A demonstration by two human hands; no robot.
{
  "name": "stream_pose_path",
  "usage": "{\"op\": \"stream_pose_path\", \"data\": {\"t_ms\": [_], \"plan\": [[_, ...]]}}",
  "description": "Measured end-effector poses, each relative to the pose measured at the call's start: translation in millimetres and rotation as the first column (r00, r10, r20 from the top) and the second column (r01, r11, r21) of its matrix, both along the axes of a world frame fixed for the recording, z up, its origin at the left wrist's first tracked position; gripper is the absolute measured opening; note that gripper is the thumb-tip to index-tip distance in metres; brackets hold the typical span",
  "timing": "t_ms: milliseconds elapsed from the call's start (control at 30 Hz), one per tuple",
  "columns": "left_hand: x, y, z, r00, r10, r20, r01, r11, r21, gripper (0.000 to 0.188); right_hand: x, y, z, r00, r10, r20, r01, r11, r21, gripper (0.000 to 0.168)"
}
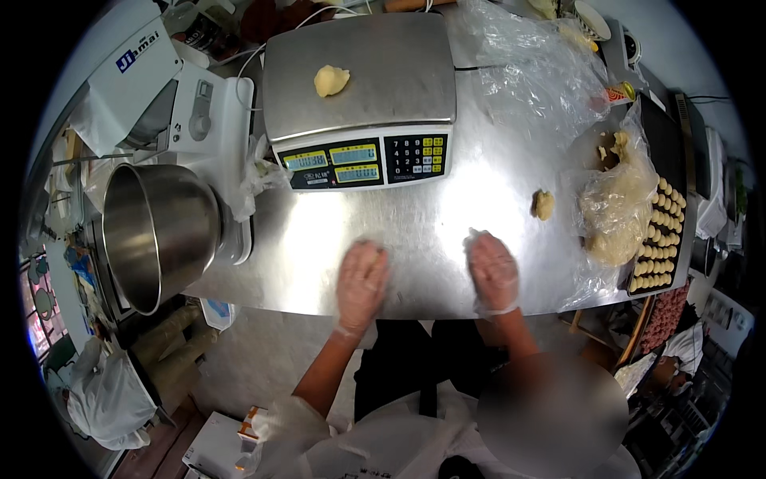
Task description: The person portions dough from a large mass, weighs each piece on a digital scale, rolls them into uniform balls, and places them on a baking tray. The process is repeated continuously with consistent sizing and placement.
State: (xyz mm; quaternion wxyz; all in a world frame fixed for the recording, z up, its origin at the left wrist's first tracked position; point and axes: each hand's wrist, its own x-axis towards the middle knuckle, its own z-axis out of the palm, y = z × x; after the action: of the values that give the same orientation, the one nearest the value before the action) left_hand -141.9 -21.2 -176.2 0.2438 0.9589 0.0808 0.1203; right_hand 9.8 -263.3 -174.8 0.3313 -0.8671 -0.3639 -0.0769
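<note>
Both hands wear clear plastic gloves and are held palm down over a steel table. My left hand lies flat near the front edge; whether anything is beneath its palm is hidden. My right hand is slightly blurred, its underside hidden too. Beyond them stands a digital scale with a lump of dough on its steel pan. A smaller dough piece lies on the table to the right of my right hand. Farther right, a large mass of dough sits partly under clear plastic film.
A steel mixing bowl stands at the left beside a white mixer. Rows of small dough balls fill part of a dark tray at the right. Crumpled plastic film covers the back right.
</note>
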Motion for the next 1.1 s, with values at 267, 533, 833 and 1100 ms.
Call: {"op": "stream_pose_path", "data": {"t_ms": [267, 533, 833, 1100], "plan": [[58, 1, 8, 0.992, -0.126, 0.023, 0.127, 0.987, -0.101, 0.037, 13, 72, 7, 0.984, 0.011, -0.177, -0.008, 1.000, 0.015, 0.029], [153, 86, 118, 0.896, 0.238, 0.374, -0.239, 0.970, -0.044, 0.042, 107, 131, 120, 0.966, -0.032, -0.256, 0.132, 0.913, 0.386, 0.018], [209, 144, 131, 0.998, -0.008, 0.068, 0.036, 0.905, -0.425, 0.057, 147, 223, 123, 0.682, 0.476, -0.556, -0.180, 0.845, 0.503, 0.029], [168, 50, 157, 0.941, -0.337, -0.036, 0.335, 0.940, -0.056, 0.089, 87, 137, 145, 0.481, 0.344, -0.806, 0.099, 0.893, 0.440, 0.026]]}}
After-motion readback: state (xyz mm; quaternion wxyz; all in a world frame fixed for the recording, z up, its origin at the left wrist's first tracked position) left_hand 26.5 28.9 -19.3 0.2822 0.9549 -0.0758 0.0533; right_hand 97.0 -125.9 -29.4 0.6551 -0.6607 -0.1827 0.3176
